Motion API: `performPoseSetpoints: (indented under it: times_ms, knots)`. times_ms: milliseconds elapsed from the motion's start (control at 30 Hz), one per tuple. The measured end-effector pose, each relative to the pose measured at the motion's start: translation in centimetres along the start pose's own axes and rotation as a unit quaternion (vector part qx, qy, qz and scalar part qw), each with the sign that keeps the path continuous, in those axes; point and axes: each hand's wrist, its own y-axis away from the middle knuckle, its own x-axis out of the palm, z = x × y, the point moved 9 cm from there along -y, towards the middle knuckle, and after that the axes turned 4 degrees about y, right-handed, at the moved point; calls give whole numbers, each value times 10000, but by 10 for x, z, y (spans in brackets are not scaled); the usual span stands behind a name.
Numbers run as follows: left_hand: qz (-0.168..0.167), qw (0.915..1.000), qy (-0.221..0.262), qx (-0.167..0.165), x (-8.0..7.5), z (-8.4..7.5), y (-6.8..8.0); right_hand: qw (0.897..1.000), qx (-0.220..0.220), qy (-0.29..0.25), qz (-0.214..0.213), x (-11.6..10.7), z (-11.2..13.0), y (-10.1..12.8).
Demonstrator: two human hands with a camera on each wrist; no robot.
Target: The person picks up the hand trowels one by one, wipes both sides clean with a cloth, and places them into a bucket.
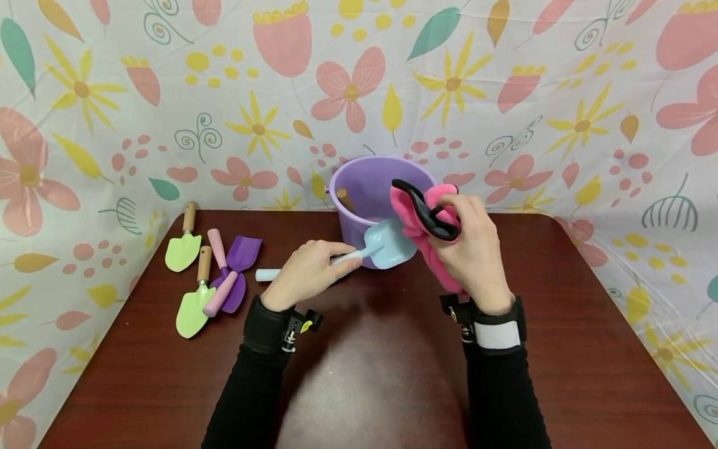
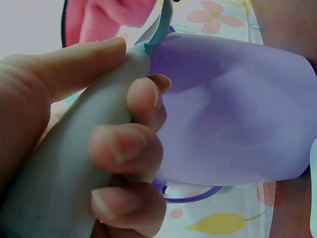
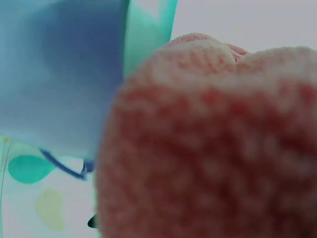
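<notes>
- Here, the left hand [image 1: 308, 272] grips the pale blue trowel [image 1: 387, 245] by its handle, blade against the pink cloth [image 1: 417, 218], just before the purple bucket [image 1: 370, 187].
- The right hand [image 1: 471, 249] clutches that cloth.
- Seemingly midway: one wooden handle [image 1: 346, 199] shows in the bucket; five tools [image 1: 210, 268] lie on the worktop [image 1: 370, 368].

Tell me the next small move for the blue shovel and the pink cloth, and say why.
Probably bring the pink cloth onto the blue shovel blade and wipe. The left hand grips the handle with the blade raised before the purple bucket, and the right hand holds the cloth right beside it.
</notes>
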Motion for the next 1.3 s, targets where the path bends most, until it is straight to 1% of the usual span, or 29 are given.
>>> performPoseSetpoints:
  times_ms: [200,300,467,567,700,900,1300]
  knots:
    - [67,9998,92,134,5,-3,-1,9997,-236,-105,-49,11,17,1]
    - [37,9998,104,148,7,-5,-3,9994,-319,-102,68,19,24,2]
    - [10,9996,136,262,14,-12,-6,9980,-527,21,337,32,34,5]
    - [-62,9996,108,267,15,-15,-7,9977,-571,109,357,35,36,6]
    - [-79,9995,100,278,17,-15,-7,9979,-517,81,384,38,32,5]
    - [-7,9991,146,399,18,-16,-7,9991,-235,75,354,38,20,2]
    - [62,9995,103,284,16,-13,-6,9998,165,53,111,24,1,0]
